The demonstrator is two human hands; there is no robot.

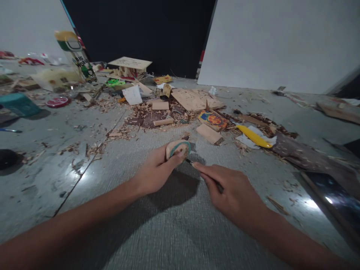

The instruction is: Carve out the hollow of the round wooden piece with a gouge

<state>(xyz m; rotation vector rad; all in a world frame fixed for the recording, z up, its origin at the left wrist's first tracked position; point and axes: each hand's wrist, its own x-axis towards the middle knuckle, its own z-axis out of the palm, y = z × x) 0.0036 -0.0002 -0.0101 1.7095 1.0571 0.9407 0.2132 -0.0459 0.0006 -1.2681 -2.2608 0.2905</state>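
My left hand (154, 169) is closed round a round wooden disc (171, 147), its thumb lying across the face. A teal ring is painted near the disc's rim, and its middle is bare wood with darker marks. In my right hand (231, 184) is a slim paintbrush (189, 162), pinched close to its dark tip. That tip points at the disc's lower right edge; whether it touches is too small to tell. Most of the brush handle is hidden by my fingers. Both hands are held above the grey textured floor mat (157, 236).
Wood shavings and offcuts lie ahead, with a wooden board (194, 99), a small wood block (209, 134) and a yellow-handled cutter (254, 136). A teal container (19, 104) and red lid (58, 102) are left. A dark glossy phone-like slab (332, 195) lies right.
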